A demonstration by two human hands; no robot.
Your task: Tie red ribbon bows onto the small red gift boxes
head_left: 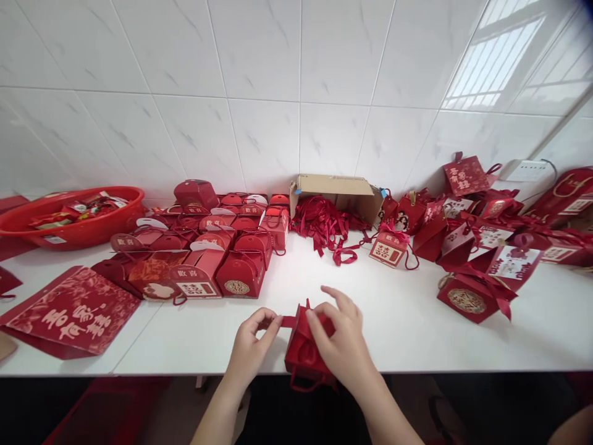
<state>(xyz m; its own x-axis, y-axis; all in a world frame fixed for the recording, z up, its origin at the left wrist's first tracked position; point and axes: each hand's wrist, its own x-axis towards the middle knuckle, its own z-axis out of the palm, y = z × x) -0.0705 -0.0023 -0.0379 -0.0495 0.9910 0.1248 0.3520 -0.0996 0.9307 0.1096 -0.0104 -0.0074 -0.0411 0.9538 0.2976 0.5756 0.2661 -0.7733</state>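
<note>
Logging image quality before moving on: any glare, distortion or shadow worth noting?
Head view: window reflection glares on the tiles, upper right; head view: wide-angle stretch, tile lines fanning outward, top-right corner dark; head view: deep shadow below the table, while left hand and right hand are well lit.

The single view looks from the person's head, forward and down across the tabletop point(393, 340) to the tiled wall point(264, 55) behind. It sits close: the left hand point(252, 340) and right hand point(340, 330) show low, near the middle, forearms point(220, 405) entering from below.
</note>
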